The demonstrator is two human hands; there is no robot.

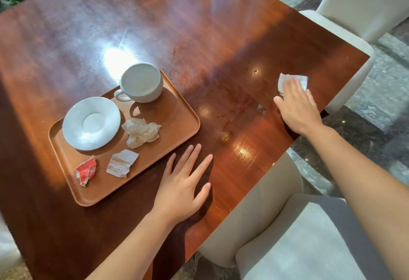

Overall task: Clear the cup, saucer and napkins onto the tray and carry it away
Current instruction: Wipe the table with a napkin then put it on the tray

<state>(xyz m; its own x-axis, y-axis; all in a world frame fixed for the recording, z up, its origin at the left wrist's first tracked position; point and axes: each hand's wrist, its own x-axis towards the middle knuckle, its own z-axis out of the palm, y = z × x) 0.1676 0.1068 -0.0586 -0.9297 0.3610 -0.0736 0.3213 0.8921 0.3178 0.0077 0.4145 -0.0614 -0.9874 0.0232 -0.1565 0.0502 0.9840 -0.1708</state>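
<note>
On the wooden tray (177,122), at about nine o'clock from the middle of the view, sits the white cup (141,83), upright at the tray's far corner with its handle turned toward the saucer (91,123). That saucer lies flat just at seven o'clock from the cup, apart from it. A crumpled napkin (141,132) rests at three o'clock from the saucer, near the tray's centre. Toward the tray's near edge lie a creased paper slip (122,163) and, at nine o'clock from it, a crushed red-and-white wrapper (86,170). The tray stands on a glossy brown table (199,25).

At six o'clock, the left hand (183,189) lies flat and spread on the tabletop, fingers wide, holding nothing, just beside the tray's near right edge. At three o'clock, the right hand (297,109) presses palm-down, fingers extended, on a white napkin (292,80) lying near the table's right edge. Pale upholstered chairs (363,3) stand beyond that edge.
</note>
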